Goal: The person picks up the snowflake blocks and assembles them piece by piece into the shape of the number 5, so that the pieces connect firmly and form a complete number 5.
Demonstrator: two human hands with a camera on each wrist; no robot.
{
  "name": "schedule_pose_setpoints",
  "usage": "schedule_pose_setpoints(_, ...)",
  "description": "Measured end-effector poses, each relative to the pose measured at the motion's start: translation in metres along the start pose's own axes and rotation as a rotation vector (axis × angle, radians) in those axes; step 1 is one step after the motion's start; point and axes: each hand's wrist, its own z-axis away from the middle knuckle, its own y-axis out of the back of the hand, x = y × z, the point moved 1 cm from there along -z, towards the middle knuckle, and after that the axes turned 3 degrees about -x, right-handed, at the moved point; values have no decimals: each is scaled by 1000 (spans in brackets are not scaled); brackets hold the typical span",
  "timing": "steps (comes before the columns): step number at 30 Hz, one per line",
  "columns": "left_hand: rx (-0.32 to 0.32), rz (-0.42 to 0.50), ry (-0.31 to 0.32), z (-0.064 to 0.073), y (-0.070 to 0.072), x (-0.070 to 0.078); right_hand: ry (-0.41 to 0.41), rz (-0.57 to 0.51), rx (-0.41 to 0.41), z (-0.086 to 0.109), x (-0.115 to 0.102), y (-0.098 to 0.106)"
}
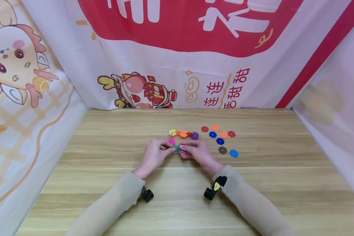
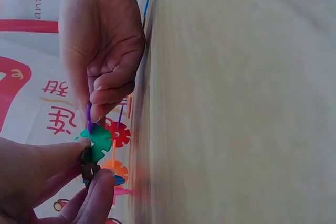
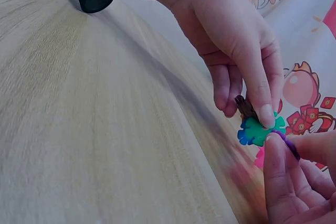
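Note:
My left hand [image 1: 154, 154] pinches a green notched plastic disc [image 2: 101, 141], with a brown disc [image 2: 90, 171] joined beside it under the fingers. Between the thumb and fingers of my right hand [image 1: 199, 154] is a purple disc [image 3: 290, 147], set edgewise at the green disc's rim. A blue disc [image 3: 243, 137] shows behind the green one, partly hidden. Just past the left fingertips a pink disc [image 1: 171, 141] stands tilted. Beyond the hands runs a row of linked discs: a yellow disc [image 1: 172, 132], orange and red ones, and a purple end disc [image 1: 195, 135].
Loose discs lie to the right of the hands, among them a brown disc [image 1: 222, 150], a light blue disc [image 1: 234, 153], a dark blue disc [image 1: 212, 134] and a red disc [image 1: 205, 129]. Printed cloth [image 1: 165, 59] walls the wooden table [image 1: 177, 203] at the back and sides.

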Motion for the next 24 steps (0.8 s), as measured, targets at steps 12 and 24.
schedule_pose_setpoints(12, -40, 114, 81, -2, 6, -5, -7, -4, -4, -3, 1, 12)
schedule_pose_setpoints(24, -67, 165, 107, 0, 4, -8, -7, -8, 7, -1, 1, 16)
